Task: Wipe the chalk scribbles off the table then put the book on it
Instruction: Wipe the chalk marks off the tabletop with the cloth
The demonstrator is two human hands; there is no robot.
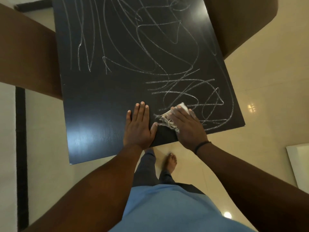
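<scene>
1. Your left hand (138,125) lies flat on the bench (100,106) near its 6 o'clock edge, palm down, fingers (142,109) straight and close together, thumb spread toward 3 o'clock; it grips nothing
2. Your right hand (187,126) sits just beside it at 3 o'clock, palm down, fingers stretched over a pale frayed cloth (167,118) and pressing it onto the bench; I can't tell whether they curl round it. A dark band circles that wrist
3. The cloth shows at the fingertips and as loose threads at the thumb side, between your two hands
4. The chalk scribbles (184,91) are white lines on the dark bench: a dense tangle at 4 o'clock, right by the cloth, looser loops at 12 to 1 o'clock, long strokes at 11 o'clock
5. The bench's 7 o'clock part shows no lines, only a light glare
</scene>
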